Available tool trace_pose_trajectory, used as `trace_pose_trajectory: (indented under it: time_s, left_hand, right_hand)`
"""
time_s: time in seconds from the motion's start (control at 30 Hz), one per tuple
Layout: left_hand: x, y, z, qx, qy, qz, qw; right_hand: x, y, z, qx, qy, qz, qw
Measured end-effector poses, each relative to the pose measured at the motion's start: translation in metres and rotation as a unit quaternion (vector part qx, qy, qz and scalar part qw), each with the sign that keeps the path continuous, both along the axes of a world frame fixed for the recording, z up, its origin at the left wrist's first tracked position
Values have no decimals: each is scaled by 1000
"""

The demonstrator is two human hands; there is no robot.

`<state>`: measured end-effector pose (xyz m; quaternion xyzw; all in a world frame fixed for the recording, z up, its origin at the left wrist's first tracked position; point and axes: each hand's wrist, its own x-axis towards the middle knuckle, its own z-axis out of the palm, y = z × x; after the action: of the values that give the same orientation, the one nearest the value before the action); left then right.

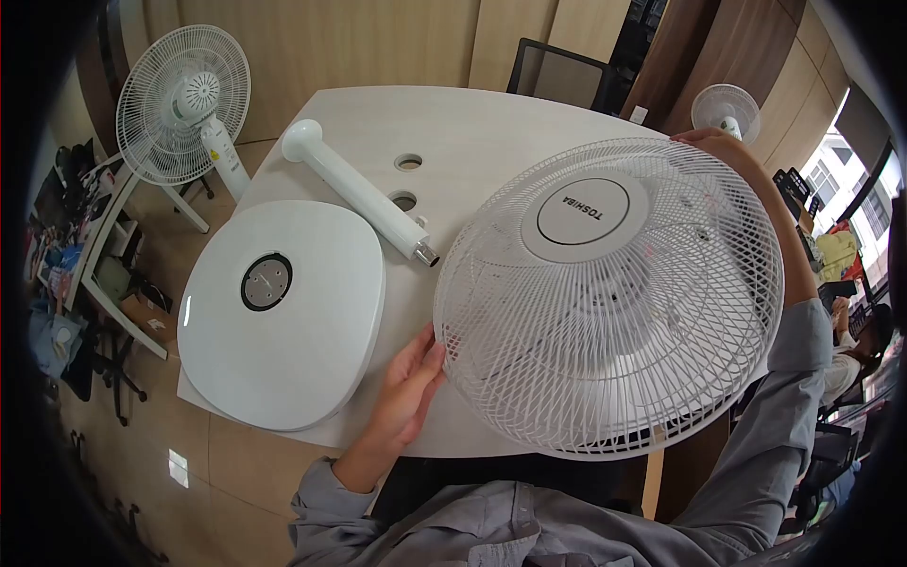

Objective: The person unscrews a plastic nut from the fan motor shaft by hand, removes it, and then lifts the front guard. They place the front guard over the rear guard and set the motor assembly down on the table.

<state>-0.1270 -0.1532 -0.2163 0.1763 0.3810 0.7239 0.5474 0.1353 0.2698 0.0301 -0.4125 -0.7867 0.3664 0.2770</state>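
A white fan head (605,312) with a round wire cage and a TOSHIBA badge (583,211) faces up over the right part of the table. My left hand (406,392) grips its left rim, thumb and fingers closed at the cage edge. At the far right rim, my right hand (718,142) holds the cage from the outside; part of it is hidden behind the wires. Left of the fan head lies a white pole (357,192), its metal tip pointing towards me. A rounded white base (283,350) with a dark round recess (267,282) rests at the table's left side.
The pale table (453,118) has two round holes near the pole. A standing fan (184,104) is behind its left corner, with another fan (726,109) at the far right. A mesh chair (559,76) stands beyond the table. A seated person (855,364) is at the right.
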Motion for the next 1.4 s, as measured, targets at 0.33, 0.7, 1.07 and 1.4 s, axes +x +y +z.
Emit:
trace_pose_trajectory:
  time_s: [0.33,0.7,1.07,1.4]
  left_hand:
    - [11,2,23,7,60,36,998]
    - [56,12,53,95,135,63,984]
    - [80,18,51,102,59,61,991]
    - [83,18,53,109,139,64,982]
  right_hand:
    - [39,4,-12,6,40,5,999]
    - [162,27,-67,-37,172,-11,984]
    - [176,7,-83,-192,355,-152,902]
    - [183,-3,-81,-209,367,-156,893]
